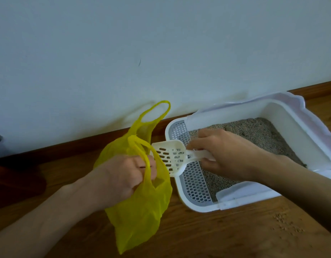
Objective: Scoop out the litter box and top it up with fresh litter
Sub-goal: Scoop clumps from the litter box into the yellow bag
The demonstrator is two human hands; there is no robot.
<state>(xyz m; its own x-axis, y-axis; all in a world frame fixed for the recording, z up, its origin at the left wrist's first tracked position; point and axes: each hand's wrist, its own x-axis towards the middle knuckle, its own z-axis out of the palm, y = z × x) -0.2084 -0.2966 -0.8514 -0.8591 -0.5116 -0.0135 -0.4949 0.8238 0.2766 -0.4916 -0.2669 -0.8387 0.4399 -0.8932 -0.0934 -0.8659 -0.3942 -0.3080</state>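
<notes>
A white slotted scoop [170, 157] is gripped by its handle in the right hand [222, 151] and held over the grey grated step [194, 175] of the white litter box [284, 116] — its blade tipped toward a thin yellow plastic bag [140, 207], clutched by the left hand [123, 175]. Grey litter [254, 135] is seen inside the box, a few grains [284, 222] on the wooden floor [216, 235]
</notes>
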